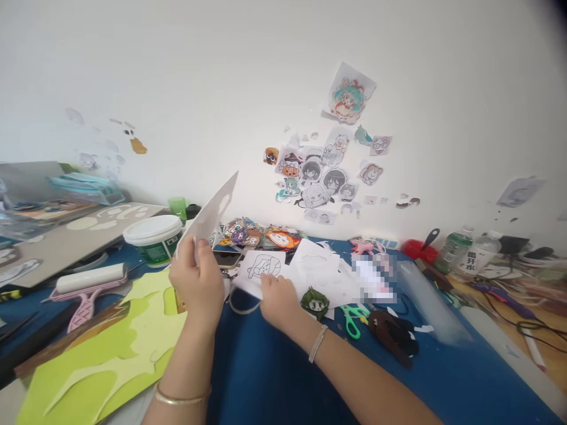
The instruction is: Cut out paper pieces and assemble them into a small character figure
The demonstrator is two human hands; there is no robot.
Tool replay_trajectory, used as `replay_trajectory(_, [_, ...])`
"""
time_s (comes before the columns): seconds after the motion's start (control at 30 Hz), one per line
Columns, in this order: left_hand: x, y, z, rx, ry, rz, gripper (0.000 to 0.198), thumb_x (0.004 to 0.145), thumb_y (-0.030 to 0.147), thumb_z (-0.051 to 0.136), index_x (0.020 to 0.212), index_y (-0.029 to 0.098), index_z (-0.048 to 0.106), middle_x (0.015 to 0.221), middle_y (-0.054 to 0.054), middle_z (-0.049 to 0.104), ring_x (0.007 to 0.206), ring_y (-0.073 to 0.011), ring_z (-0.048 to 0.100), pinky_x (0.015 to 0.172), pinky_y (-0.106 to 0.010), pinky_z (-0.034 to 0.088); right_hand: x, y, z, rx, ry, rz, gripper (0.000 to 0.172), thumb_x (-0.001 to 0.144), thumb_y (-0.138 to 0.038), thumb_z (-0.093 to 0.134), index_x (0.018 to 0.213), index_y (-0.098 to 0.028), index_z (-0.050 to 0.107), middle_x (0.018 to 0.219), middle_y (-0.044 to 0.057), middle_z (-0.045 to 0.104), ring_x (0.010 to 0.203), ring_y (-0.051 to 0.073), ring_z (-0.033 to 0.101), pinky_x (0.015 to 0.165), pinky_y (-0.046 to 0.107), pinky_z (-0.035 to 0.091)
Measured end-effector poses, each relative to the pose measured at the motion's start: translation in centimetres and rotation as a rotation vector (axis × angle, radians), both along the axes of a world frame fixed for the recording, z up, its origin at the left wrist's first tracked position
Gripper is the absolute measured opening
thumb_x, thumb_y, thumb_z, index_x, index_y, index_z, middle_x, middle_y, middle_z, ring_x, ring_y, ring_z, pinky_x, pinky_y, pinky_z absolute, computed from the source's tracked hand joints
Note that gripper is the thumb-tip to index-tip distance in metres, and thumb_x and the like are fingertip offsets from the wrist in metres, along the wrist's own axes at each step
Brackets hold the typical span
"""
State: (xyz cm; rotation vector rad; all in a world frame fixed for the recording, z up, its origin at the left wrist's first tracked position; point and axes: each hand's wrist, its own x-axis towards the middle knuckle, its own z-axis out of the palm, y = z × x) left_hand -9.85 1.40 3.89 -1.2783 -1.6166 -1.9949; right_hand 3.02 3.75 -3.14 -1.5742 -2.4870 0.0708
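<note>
My left hand (198, 277) is closed on a white sheet (206, 215) with cut-out gaps, held up and tilted above the table. Lower and to the right, my right hand (279, 298) pinches the near edge of a paper with a line drawing (262, 265) of a cartoon figure. A thin round loop (243, 308) hangs just below that paper. Right of my right hand are loose white papers (316, 265), a green-haired cartoon piece (315, 302) and green-handled scissors (353, 321). A yellow-green sheet (119, 354) with cut shapes lies left of my left forearm.
A white-lidded tub (153, 236) and a pink-handled roller (91, 283) are at left. Toward the right are a dark brown soft piece (392, 333), a red bowl (419, 251), bottles (458, 248) and tangled cables. Cartoon cut-outs cover part of the wall.
</note>
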Motion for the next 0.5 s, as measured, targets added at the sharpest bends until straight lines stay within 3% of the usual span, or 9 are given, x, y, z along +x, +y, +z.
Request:
replay_trajectory(0.13, [0.0, 0.0, 0.1, 0.011, -0.027, -0.005, 0.031, 0.081, 0.019, 0.040, 0.056, 0.022, 0.021, 0.055, 0.006, 0.025, 0.053, -0.0110, 0.026, 0.052, -0.025, 0.022, 1.7, 0.8, 1.1, 0.001, 0.034, -0.060, 0.045, 0.080, -0.013, 0.040, 0.125, -0.010, 0.043, 0.086, 0.016, 0.064, 0.079, 0.028, 0.061, 0.064, 0.037, 0.045])
replay_trajectory(0.2, [0.0, -0.1, 0.2, 0.009, -0.038, -0.019, 0.031, 0.081, 0.018, 0.040, 0.056, 0.022, 0.022, 0.055, 0.006, 0.025, 0.053, -0.0107, 0.026, 0.052, -0.025, 0.022, 2.0, 0.6, 1.1, 0.014, 0.052, -0.062, 0.047, 0.079, -0.013, 0.041, 0.126, -0.012, 0.041, 0.092, 0.015, 0.063, 0.083, 0.027, 0.059, 0.067, 0.036, 0.045])
replay_trajectory(0.27, [0.1, -0.1, 0.2, 0.000, -0.045, -0.036, 0.030, 0.081, 0.018, 0.040, 0.056, 0.022, 0.024, 0.055, 0.007, 0.026, 0.053, -0.0103, 0.026, 0.052, -0.025, 0.023, 1.9, 0.1, 0.6, 0.071, 0.069, -0.006, 0.051, 0.077, -0.015, 0.047, 0.127, -0.014, 0.040, 0.112, 0.015, 0.057, 0.099, 0.027, 0.053, 0.079, 0.038, 0.043])
replay_trajectory(0.37, [0.0, 0.1, 0.1, -0.034, -0.038, -0.057, 0.026, 0.081, 0.018, 0.041, 0.057, 0.020, 0.034, 0.056, 0.006, 0.032, 0.054, -0.0104, 0.031, 0.054, -0.024, 0.027, 1.2, -0.7, -0.7, 0.305, 0.031, 0.251, 0.044, 0.081, -0.017, 0.050, 0.125, -0.022, 0.043, 0.135, 0.013, 0.037, 0.117, 0.027, 0.039, 0.095, 0.044, 0.032])
replay_trajectory(0.43, [-0.1, 0.2, -0.1, -0.050, -0.037, -0.067, 0.021, 0.081, 0.019, 0.041, 0.060, 0.019, 0.042, 0.057, 0.005, 0.037, 0.056, -0.0112, 0.036, 0.055, -0.024, 0.030, 0.6, -1.1, -1.6, 0.460, -0.058, 0.480, 0.026, 0.090, -0.018, 0.039, 0.110, -0.022, 0.054, 0.138, 0.010, 0.035, 0.118, 0.024, 0.036, 0.097, 0.046, 0.029])
replay_trajectory(0.5, [-0.2, 0.4, -0.4, -0.063, -0.057, -0.091, 0.019, 0.082, 0.021, 0.041, 0.064, 0.019, 0.048, 0.059, 0.004, 0.042, 0.060, -0.0130, 0.042, 0.058, -0.025, 0.033, -0.1, -1.3, -2.3, 0.538, -0.122, 0.568, 0.028, 0.092, -0.016, 0.033, 0.096, -0.016, 0.060, 0.137, 0.011, 0.037, 0.116, 0.024, 0.037, 0.097, 0.044, 0.030])
